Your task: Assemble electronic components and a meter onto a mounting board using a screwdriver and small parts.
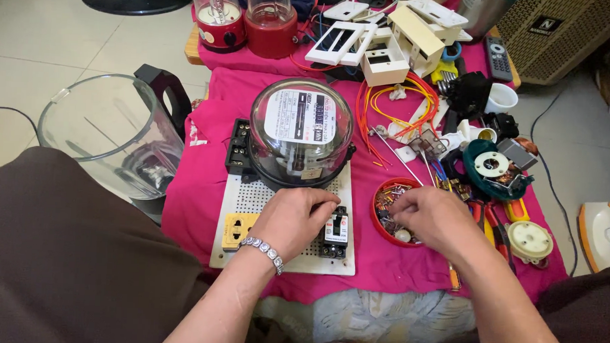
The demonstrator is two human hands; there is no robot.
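left hand (291, 218): lower centre, fingers curled loosely over the white board (250, 196), steadying it beside the breaker (334, 232); grips nothing.
right hand (433, 216): fingertips dipped into red dish (378, 211) (small parts inside); grip hidden, cannot tell.
meter (299, 131): centre, mounted on board.

We have single head view only: worn on head, looking steeply down and forward over own forearms. Meter (299, 131) sits centre frame, close range. Cloth (203, 188) fills middle around meter; floor shows left and right of it.
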